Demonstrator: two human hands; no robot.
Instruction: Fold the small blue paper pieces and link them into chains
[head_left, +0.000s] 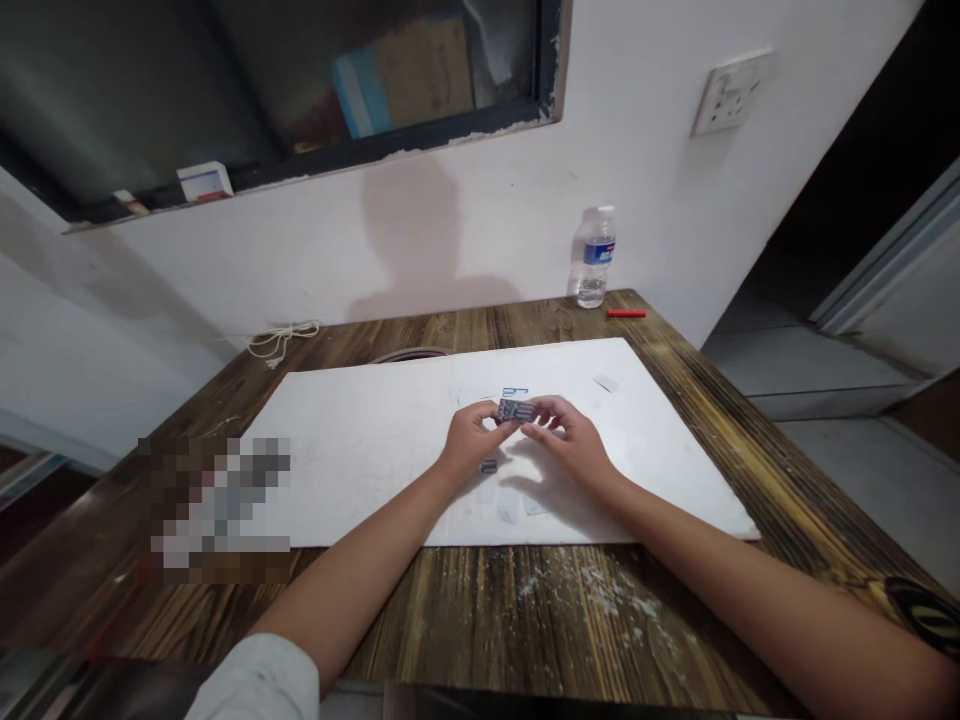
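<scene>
A small dark grey block (516, 411) with a light raised or printed pattern is held up over the white board (360, 440). My left hand (474, 438) pinches its left end between thumb and fingers. At its right end, the curled fingers and thumb of my right hand (571, 440) close on the same block. Below my hands, a smaller dark piece (488, 467) lies on the board. Blue line marks (514, 392) show just behind the block. Thin pale scraps (507, 512) lie near the board's front edge, partly in shadow.
A small pale piece (605, 383) lies right of my hands. A water bottle (595, 260) and red stick-shaped object (626, 313) are at the back right. A white cable (281, 340) sits back left; white crumbs (607, 590) dot the wooden table (420, 620). One left patch is pixelated.
</scene>
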